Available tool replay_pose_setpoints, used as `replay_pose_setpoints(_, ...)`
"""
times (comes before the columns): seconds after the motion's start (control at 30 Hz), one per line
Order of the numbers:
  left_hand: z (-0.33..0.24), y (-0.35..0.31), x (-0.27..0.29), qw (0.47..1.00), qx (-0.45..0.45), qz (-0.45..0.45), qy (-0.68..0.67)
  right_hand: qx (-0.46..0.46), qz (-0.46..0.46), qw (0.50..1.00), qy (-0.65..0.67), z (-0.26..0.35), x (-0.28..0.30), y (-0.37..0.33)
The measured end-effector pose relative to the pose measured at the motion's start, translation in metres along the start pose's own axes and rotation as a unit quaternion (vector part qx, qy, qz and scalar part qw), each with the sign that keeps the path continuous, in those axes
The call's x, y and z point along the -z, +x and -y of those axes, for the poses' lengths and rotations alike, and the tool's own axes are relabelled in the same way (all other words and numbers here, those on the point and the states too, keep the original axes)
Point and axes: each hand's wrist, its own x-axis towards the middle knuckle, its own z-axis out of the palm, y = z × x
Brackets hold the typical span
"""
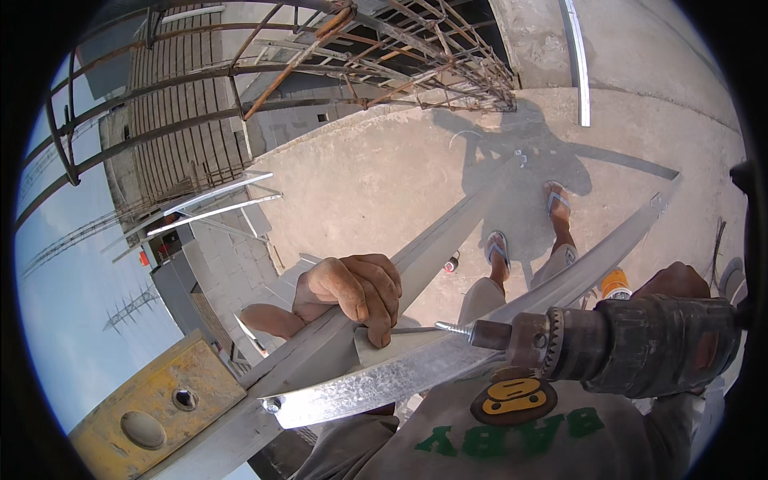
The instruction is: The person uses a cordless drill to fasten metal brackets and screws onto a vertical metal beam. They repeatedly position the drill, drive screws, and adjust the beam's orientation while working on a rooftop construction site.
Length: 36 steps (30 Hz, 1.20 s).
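Head view: a grey tube (444, 248) runs from the near left toward the far middle, above a concrete floor (360, 184).
Left hand: the left hand (344, 292) sits over the grey tube, its thumb on the tube's left side and its four fingers curled close together down the right side, clasping it.
Right hand: the right hand (674, 280) is well to the right of the grey tube, its folded knuckles showing behind the power drill (616, 344) it holds up; its fingertips are hidden.
Drill tip: a screw (454, 328) stands out of the socket, pointing left at the grey tube; whether its point touches any metal I cannot tell.
Bright strip: a shiny metal strip (384, 390) slants away rightward from the grey tube's near part, with a fastener (272, 405) at its left end.
Second tube: another metal tube (608, 248) lies right of the grey tube.
Yellow bar: a worn yellow bar (160, 384) with two round holes is beside the grey tube's near end.
Floor things: right of the grey tube are two sandalled feet (499, 246) and an orange object (614, 282).
Rusty bars: a rebar cage (334, 24) stands beyond the grey tube, to its left.
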Motion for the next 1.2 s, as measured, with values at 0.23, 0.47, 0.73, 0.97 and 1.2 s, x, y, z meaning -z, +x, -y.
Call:
replay_pose_setpoints(0.23, 0.003, 0.007, 0.025, 0.989, 0.011, 0.135, -0.053, 0.059, 0.104, 0.993, -0.003, -0.007, 0.013, 0.053)
replay_pose_setpoints(0.47, 0.008, 0.001, 0.022, 0.993, -0.022, 0.107, -0.055, 0.120, 0.178, 0.976, -0.034, 0.010, 0.023, 0.082)
replay_pose_setpoints(0.73, 0.007, -0.004, 0.011, 0.991, -0.032, 0.027, -0.130, 0.171, 0.246, 0.952, -0.058, 0.029, 0.033, 0.111)
replay_pose_setpoints(0.97, 0.013, 0.000, 0.012, 0.982, -0.073, 0.037, -0.170, 0.198, 0.294, 0.933, -0.063, 0.033, 0.037, 0.134)
replay_pose_setpoints(1.2, 0.008, -0.007, 0.015, 0.993, -0.054, 0.020, -0.107, 0.225, 0.344, 0.910, -0.060, 0.038, 0.042, 0.160)
